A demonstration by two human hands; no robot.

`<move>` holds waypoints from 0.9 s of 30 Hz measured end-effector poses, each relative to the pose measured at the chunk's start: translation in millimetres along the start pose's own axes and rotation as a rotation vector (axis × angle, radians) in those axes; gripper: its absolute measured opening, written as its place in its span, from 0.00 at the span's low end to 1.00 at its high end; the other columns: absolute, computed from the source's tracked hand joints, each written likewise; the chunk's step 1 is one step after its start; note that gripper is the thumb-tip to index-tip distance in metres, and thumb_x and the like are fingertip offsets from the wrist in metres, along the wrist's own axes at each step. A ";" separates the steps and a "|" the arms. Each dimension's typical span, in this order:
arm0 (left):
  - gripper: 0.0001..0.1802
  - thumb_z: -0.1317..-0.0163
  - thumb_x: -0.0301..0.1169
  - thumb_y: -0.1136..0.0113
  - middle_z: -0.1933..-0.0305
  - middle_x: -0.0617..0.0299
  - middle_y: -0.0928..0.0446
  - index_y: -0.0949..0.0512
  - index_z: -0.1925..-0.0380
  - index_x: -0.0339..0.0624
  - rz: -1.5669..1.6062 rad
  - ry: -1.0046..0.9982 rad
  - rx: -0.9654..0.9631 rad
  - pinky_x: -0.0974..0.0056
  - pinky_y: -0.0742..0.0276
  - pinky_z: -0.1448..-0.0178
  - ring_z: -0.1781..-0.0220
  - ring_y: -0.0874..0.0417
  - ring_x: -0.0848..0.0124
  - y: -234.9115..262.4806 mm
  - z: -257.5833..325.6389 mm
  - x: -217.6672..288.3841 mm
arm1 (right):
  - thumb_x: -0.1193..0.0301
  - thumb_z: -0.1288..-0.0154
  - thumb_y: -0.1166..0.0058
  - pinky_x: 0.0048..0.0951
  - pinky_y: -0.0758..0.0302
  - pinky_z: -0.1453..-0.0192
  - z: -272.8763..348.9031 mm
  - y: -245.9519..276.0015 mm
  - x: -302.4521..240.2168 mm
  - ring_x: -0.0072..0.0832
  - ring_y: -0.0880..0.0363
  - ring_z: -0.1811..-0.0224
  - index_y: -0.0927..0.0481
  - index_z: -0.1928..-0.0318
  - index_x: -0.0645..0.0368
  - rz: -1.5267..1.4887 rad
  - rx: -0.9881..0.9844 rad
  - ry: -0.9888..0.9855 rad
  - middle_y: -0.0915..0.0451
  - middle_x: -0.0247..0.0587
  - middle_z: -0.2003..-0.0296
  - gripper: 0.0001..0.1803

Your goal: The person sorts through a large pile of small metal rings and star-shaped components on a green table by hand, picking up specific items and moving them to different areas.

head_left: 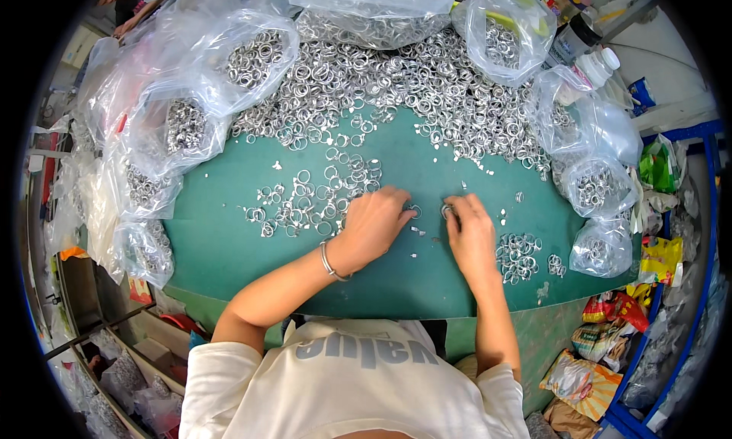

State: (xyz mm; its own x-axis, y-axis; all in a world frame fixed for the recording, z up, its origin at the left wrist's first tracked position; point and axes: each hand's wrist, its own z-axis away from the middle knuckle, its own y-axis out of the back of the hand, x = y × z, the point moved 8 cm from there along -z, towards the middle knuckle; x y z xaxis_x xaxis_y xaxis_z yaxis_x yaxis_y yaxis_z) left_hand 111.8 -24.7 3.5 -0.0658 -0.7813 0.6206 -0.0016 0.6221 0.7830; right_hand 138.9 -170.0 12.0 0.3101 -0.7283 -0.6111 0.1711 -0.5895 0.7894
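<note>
My left hand point(374, 224), a metal bangle on its wrist, is low over the green tabletop, its thumb and forefinger pinched at a small silver ring point(415, 210). Opposite it, my right hand point(473, 239) has finger and thumb closed on another silver ring point(446, 210). Tiny silver bits lie on the table between the hands. Left of my left hand spreads a loose group of silver rings point(303, 201). A smaller pile of rings point(518, 257) sits just right of my right wrist, with a little cluster point(556, 266) beside it.
A broad heap of silver rings point(343, 73) covers the table's far side. Open plastic bags of rings point(183, 126) line the left edge, and more bags point(598, 189) the right. White bottles point(597, 67) stand at the far right. Blue shelving point(705, 286) with colourful packets is beyond.
</note>
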 end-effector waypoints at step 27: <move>0.10 0.49 0.32 0.36 0.72 0.59 0.26 0.21 0.67 0.42 -0.141 -0.081 -0.011 0.58 0.27 0.73 0.76 0.22 0.58 9.0 27.1 4.2 | 0.74 0.53 0.38 0.39 0.31 0.57 13.8 26.1 -17.1 0.40 0.27 0.59 0.22 0.64 0.60 0.390 -0.098 0.138 0.26 0.44 0.66 0.13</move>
State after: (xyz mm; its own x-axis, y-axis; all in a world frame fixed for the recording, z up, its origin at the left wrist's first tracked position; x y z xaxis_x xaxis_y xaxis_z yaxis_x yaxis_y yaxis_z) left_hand 84.5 -21.0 12.1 -0.1463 -0.8538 0.4995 -0.0060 0.5057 0.8627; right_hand 125.1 -177.7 42.2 0.4903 -0.8327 -0.2573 0.1025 -0.2381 0.9658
